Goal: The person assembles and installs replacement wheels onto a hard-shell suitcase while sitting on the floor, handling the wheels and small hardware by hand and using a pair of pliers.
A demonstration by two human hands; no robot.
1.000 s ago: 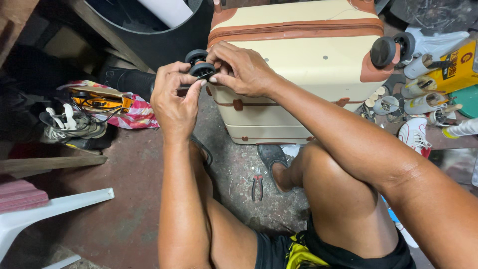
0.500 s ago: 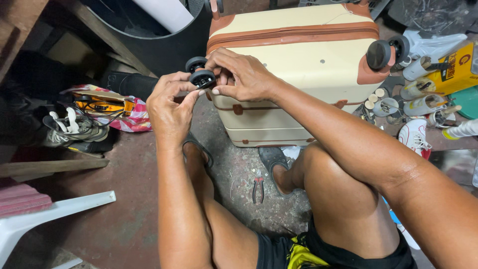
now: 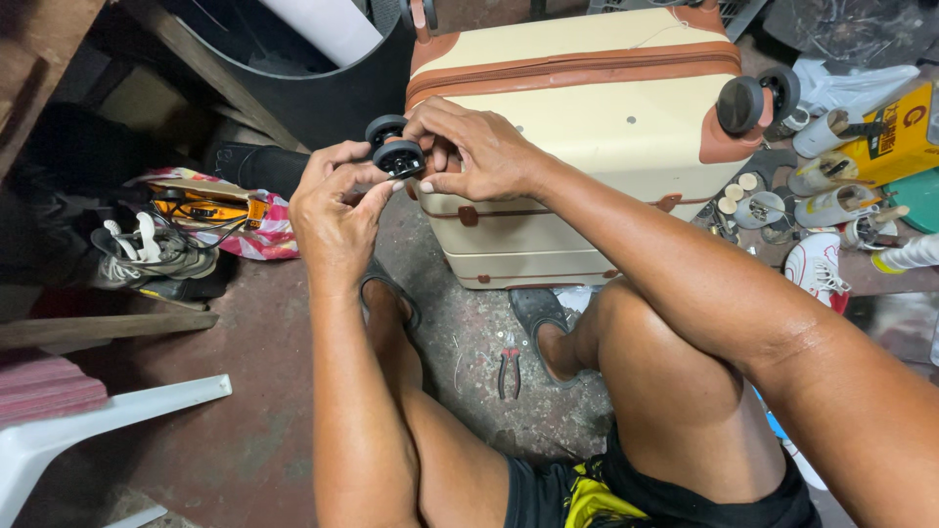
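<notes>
A cream suitcase (image 3: 597,127) with brown trim lies on its side on the concrete floor in front of me. At its near left corner sits a black double wheel (image 3: 393,147). My left hand (image 3: 333,210) pinches that wheel from the left with thumb and fingers. Over the same corner my right hand (image 3: 479,152) grips the wheel's mount, fingers curled around it. Another black wheel pair (image 3: 755,98) stands on the suitcase's right corner, untouched.
Pliers (image 3: 509,367) lie on the floor between my legs. Several cans and tubes (image 3: 831,181) and a white shoe (image 3: 817,269) crowd the right side. Sneakers (image 3: 147,249) and a colourful cloth bag (image 3: 225,215) lie left, a white plastic chair (image 3: 88,425) lower left.
Both hands stay on the corner wheel; the fingers have shifted slightly around it. The view has drifted a little, and the suitcase sits in the same place.
</notes>
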